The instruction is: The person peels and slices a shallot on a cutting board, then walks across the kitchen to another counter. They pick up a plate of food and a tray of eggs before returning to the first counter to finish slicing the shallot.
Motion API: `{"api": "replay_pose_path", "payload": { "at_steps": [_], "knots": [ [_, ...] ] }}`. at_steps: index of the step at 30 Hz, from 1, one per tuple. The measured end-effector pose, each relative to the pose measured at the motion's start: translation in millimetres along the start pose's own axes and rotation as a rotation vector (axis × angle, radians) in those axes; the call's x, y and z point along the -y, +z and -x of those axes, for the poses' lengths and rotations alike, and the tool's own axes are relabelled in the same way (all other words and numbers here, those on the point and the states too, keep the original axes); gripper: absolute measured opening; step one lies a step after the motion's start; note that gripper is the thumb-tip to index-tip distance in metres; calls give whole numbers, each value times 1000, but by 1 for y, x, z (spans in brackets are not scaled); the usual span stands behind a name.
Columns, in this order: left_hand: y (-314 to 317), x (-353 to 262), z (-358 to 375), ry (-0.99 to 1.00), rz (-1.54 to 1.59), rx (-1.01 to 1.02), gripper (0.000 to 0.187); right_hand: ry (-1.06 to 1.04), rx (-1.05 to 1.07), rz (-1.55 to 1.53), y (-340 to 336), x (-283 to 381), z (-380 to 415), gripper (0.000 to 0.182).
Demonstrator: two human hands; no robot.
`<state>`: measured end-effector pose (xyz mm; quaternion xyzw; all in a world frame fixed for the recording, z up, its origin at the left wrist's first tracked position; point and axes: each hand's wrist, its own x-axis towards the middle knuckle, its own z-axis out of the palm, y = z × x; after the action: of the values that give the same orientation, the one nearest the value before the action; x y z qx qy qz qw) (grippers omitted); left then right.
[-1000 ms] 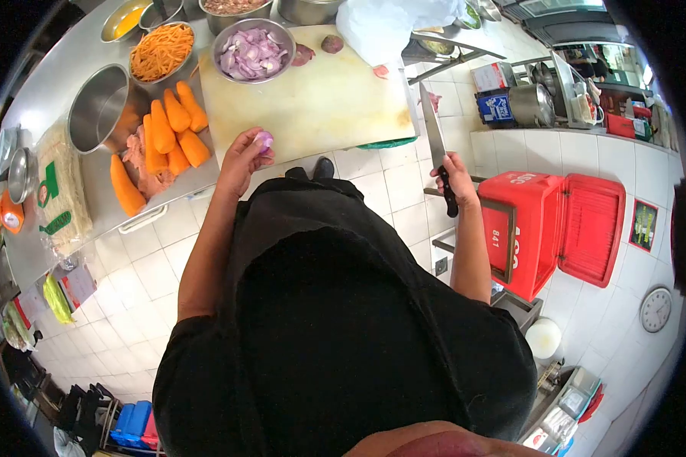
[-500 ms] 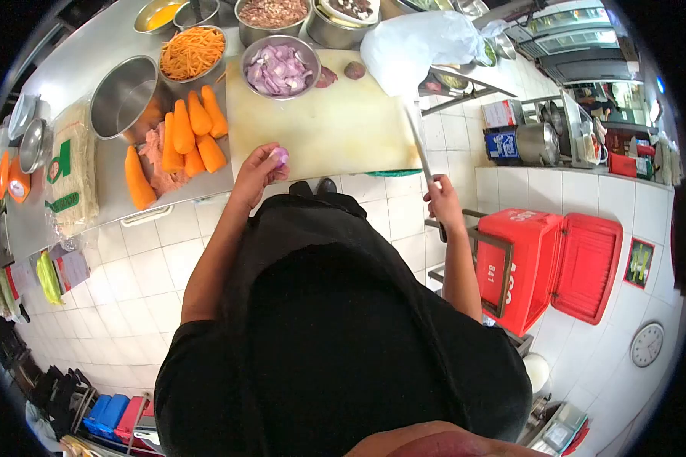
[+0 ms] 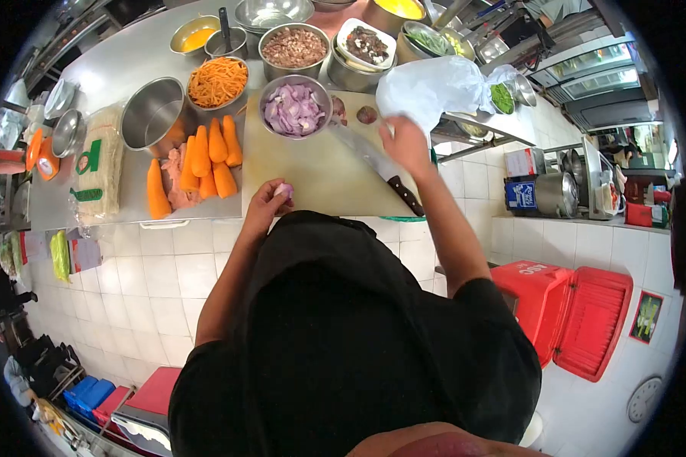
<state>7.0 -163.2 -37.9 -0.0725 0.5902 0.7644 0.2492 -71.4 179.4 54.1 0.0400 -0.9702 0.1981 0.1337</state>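
Note:
My left hand (image 3: 264, 206) is closed on a small peeled red onion (image 3: 284, 190) at the near left edge of the cutting board (image 3: 312, 179). A knife (image 3: 370, 156) with a dark handle lies diagonally across the board. Over the board's right side is my right hand (image 3: 408, 143), slightly blurred, with thumb and fingers apart and no object seen in it. Beside its fingertips are a dark unpeeled onion (image 3: 367, 115) and a white plastic bag (image 3: 427, 87). Purple onion pieces fill a metal bowl (image 3: 266, 126) at the board's far left.
Peeled carrots (image 3: 216, 145) lie left of the board, near a large metal pot (image 3: 154, 114) and a bowl of carrot strips (image 3: 218, 82). Packaged noodles (image 3: 99, 167) sit farther left. Chopped meat (image 3: 293, 47) fills a pot behind. A red cooler (image 3: 537, 293) stands open at lower right.
My right hand has let go of the knife, which now lies on the board, and has moved up and left toward the bag. My left hand still holds the onion. The view has shifted.

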Motion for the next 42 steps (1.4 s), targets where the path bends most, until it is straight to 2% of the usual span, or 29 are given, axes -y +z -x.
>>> {"api": "replay_pose_path", "payload": {
  "at_steps": [4,8,11,12,13,15,16,17,19,20,22,25,28,29,30,31,32,33,34,35,36,38,40,42],
  "knots": [
    [9,0,1,-22,-11,-46,39,-9,-94,-105,-4,-3,-134,24],
    [8,14,-4,52,20,-87,39,39,-19,62,25,-33,-243,31],
    [16,18,-1,99,11,-135,37,33,46,105,40,-42,-269,36],
    [13,25,1,117,-4,-164,37,-7,81,180,56,-61,-284,37],
    [9,36,-3,109,17,-110,37,-68,52,271,78,-88,-296,41],
    [3,55,-6,143,47,-139,38,-8,239,173,28,-25,-270,45],
    [6,52,-3,147,-3,-203,38,-124,188,127,72,-72,-300,44],
    [7,48,-3,205,56,-138,37,-122,248,229,65,-56,-308,44],
    [16,44,4,254,-7,-174,35,-68,306,364,97,-82,-338,44],
    [17,46,4,262,-23,-232,34,-23,254,370,83,-64,-324,42],
    [17,47,8,253,48,-231,38,53,110,133,73,-41,-308,41],
    [14,46,-2,227,84,-206,40,29,-17,21,77,-44,-304,43],
    [10,45,-3,214,24,-184,40,13,-276,-198,80,-48,-285,38],
    [5,49,-7,218,-43,-143,38,-81,-321,-442,55,-26,-256,31],
    [12,35,-3,97,-62,-165,38,-109,-296,-507,58,-38,-235,26],
    [12,31,-1,75,-139,-176,37,-134,-270,-572,62,-49,-216,21],
    [8,34,-5,121,-150,-143,37,-50,-442,-700,78,-54,-178,15],
    [0,49,-14,90,-104,-144,38,145,-173,-1093,50,-26,-128,15],
    [8,30,-4,69,-130,-137,40,175,-80,-1088,19,4,-78,11],
    [11,29,-4,83,-78,-161,40,202,29,-1471,27,1,-44,7],
    [9,34,-6,113,-19,-166,43,313,10,-1560,24,12,-11,6],
    [17,16,-2,64,-58,-181,44,433,110,-1850,-6,39,38,6],
    [15,13,-6,61,-126,-155,43,377,184,-1831,-56,73,63,7],
    [20,7,-9,80,-183,-158,43,82,307,-1809,-116,111,73,16]
  ]
}}
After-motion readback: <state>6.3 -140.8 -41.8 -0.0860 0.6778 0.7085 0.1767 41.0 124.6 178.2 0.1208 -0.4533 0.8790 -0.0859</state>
